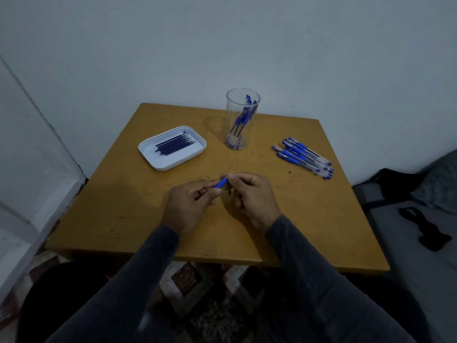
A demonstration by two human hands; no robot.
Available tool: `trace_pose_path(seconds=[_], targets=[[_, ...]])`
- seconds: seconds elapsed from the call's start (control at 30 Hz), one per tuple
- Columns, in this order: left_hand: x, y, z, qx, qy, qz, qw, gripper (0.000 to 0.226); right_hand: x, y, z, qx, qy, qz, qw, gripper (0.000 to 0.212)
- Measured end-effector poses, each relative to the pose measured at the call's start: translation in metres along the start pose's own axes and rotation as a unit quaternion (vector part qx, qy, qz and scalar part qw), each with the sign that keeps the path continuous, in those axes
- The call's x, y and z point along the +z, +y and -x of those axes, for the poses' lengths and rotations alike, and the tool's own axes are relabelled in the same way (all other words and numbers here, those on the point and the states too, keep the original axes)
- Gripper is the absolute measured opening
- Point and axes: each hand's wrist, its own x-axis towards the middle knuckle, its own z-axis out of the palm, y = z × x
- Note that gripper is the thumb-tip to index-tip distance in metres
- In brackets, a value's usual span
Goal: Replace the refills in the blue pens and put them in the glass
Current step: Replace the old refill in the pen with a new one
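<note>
While I am looking down at the surface, I am seeing both hands close together near its middle, with dark sleeves reaching up from the bottom. My left hand is pinching one end of a blue pen between its thumb and fingers. My right hand is curling round the other end of the same pen, and a thin metal tip is poking out past its fingers. Only the blue grip part is showing between the two hands; the rest is hiding inside them, so I cannot tell if the pen is in one piece.

Going a bit farther, a white tray is sitting on the left side of the surface. Dark blue refills are lying in it side by side. On the right side, well apart from the tray, a pile of blue pens is lying flat on the surface, all pointing about the same way.

Farther back still, between the tray and the pile, a clear glass is standing upright near the back edge. A few blue pens are leaning inside it.

Behind everything, a pale wall is filling the top. On the far right, a grey bed is sitting beside the surface with a black thing lying on it.
</note>
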Motion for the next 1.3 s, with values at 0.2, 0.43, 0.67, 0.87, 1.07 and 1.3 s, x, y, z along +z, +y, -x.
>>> trace_pose_path(seconds=[0.2, 0.43, 0.67, 0.87, 1.07, 1.3], targets=[[-0.002, -0.003, -0.001, 0.019, 0.001, -0.025, 1.000, 0.019, 0.004, -0.005, -0.006, 0.047, 0.077, -0.074, 0.993, 0.023], [-0.001, -0.010, -0.002, 0.018, -0.005, -0.051, 0.999, 0.020, -0.025, -0.022, -0.029, 0.018, 0.307, -0.144, 0.941, 0.020], [0.001, -0.009, -0.001, 0.010, 0.002, -0.050, 0.999, 0.019, -0.069, -0.006, -0.022, 0.079, 0.250, 0.141, 0.954, 0.025], [0.001, -0.009, -0.002, 0.010, -0.004, -0.064, 0.998, 0.021, -0.072, 0.014, -0.016, 0.128, 0.204, 0.364, 0.900, 0.015], [0.001, -0.008, -0.002, 0.015, -0.004, -0.076, 0.997, 0.022, -0.060, 0.024, -0.021, 0.160, 0.165, 0.468, 0.853, 0.016], [0.001, -0.008, -0.001, 0.016, -0.001, -0.078, 0.997, 0.022, -0.055, 0.028, -0.017, 0.140, 0.148, 0.509, 0.836, 0.019]])
